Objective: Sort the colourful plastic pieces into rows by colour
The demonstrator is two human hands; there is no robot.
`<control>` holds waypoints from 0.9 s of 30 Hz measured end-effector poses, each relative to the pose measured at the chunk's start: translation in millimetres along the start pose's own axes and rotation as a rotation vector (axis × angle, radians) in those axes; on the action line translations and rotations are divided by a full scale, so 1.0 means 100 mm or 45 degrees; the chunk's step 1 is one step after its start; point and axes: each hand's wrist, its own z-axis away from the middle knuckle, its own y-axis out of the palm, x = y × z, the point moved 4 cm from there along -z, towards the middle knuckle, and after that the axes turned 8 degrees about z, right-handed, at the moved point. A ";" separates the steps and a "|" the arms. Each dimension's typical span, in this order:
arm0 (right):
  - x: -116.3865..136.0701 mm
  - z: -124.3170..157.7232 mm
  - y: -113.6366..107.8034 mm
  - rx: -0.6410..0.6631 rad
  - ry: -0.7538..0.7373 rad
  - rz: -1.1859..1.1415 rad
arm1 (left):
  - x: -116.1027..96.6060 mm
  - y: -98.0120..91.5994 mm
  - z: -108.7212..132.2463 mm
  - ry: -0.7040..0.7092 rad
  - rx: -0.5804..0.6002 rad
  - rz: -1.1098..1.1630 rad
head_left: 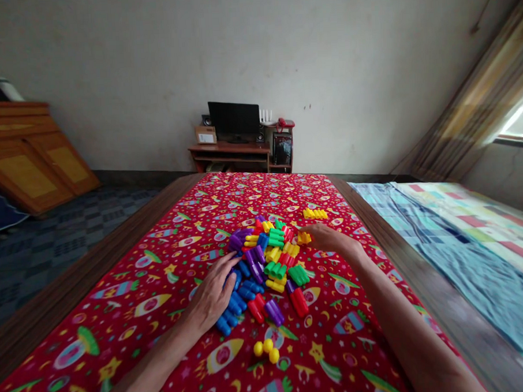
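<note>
A heap of coloured plastic building blocks, made of joined tube shapes, lies on the red cloth. My left hand [213, 289] rests at the heap's left side with its fingers stretched out, touching several blue blocks [236, 303]. On the far right of the heap, my right hand [328, 238] has its fingers closed at a yellow block [304, 238]; its fingertips are partly hidden. Purple blocks [256, 264], green blocks [277, 269] and red blocks [298, 302] lie between the hands. Another yellow block [315, 214] sits apart, beyond my right hand.
Small yellow rounded pieces [266, 350] lie nearer to me on the patterned cloth [164, 345]. The table has dark wooden edges [387, 237]. A bed [475, 227] stands on the right, a wooden cabinet [34, 159] on the left. A desk [231, 153] with a monitor [234, 121] is against the wall.
</note>
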 end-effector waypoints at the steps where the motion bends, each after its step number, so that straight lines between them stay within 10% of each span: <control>1: -0.07 0.00 0.01 -0.012 0.041 0.014 | 0.01 0.01 0.00 0.000 0.005 -0.004; 7: -0.47 0.06 -0.05 -0.052 0.290 0.035 | 0.02 0.01 0.00 0.006 -0.015 -0.018; 21: -0.23 0.01 0.04 0.044 -0.049 -0.178 | -0.05 -0.03 -0.01 0.006 0.010 -0.015; 27: -0.81 0.13 -0.01 -0.275 0.401 -0.152 | 0.04 0.03 0.01 0.011 -0.027 0.000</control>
